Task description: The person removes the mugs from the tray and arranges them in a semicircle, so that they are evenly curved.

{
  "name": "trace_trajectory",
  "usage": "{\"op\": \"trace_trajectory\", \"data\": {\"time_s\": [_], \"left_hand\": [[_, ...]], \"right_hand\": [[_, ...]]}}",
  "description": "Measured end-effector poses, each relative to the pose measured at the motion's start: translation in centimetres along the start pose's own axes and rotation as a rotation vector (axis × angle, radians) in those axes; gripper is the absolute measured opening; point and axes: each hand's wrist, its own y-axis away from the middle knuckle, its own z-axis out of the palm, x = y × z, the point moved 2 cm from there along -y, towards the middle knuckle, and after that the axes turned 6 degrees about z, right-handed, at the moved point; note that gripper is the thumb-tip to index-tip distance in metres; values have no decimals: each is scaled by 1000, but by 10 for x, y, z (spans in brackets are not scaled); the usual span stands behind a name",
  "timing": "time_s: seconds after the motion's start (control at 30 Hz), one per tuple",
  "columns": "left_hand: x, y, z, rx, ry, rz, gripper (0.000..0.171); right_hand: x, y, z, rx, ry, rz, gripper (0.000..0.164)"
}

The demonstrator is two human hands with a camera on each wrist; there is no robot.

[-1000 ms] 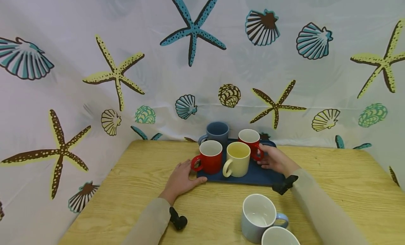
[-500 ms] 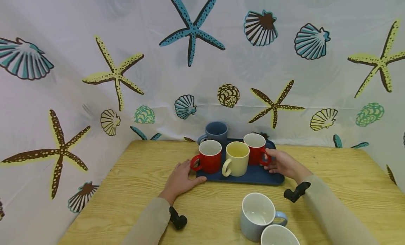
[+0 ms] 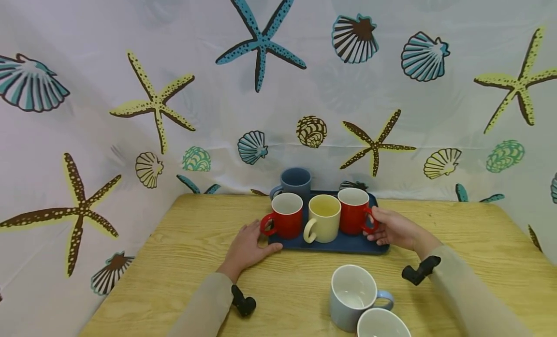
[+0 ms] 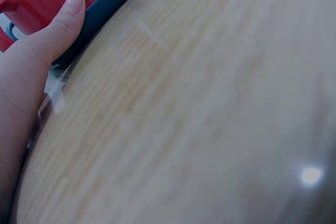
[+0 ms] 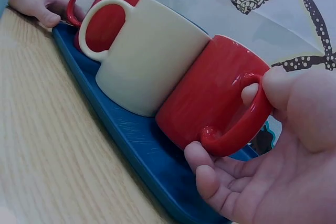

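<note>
By its handle, my right hand (image 3: 398,230) grips a red mug (image 3: 351,213) at the right part of a blue tray (image 3: 348,246); in the right wrist view thumb and fingers pinch the handle (image 5: 239,137). Left of it, close against it, stands a cream mug (image 3: 325,221), then a second red mug (image 3: 289,221) with its handle to the left. Behind that is a blue mug (image 3: 296,181). My left hand (image 3: 247,250) rests at the tray's left front corner, thumb along the edge, fingers relaxed beside the second red mug's handle.
On the wooden table (image 3: 196,230), nearer me, a light blue mug (image 3: 351,298) stands beside another white-lined mug (image 3: 383,325), cut off by the frame. A cloth with starfish and shells (image 3: 261,109) hangs behind and at the sides.
My right hand has drawn the red mug toward me and to the right, bringing it beside the cream mug. The left hand and the tray have stayed in place.
</note>
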Motion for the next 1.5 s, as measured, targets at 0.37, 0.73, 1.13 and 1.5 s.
{"op": "trace_trajectory", "data": {"time_s": [0.37,0.73,1.13,1.5], "left_hand": [[0,0,1,-3,3,-7,92],[2,1,1,-3,4,-12,89],[1,0,-1,-12,9,-7,90],[-1,-1,3,-10,2,-5,92]], "right_hand": [[7,13,5,1,-6,6,37],[10,26,10,51,14,-4,36],[10,39,9,-26,31,-97,37],[13,46,14,-33,58,-128,36]]}}
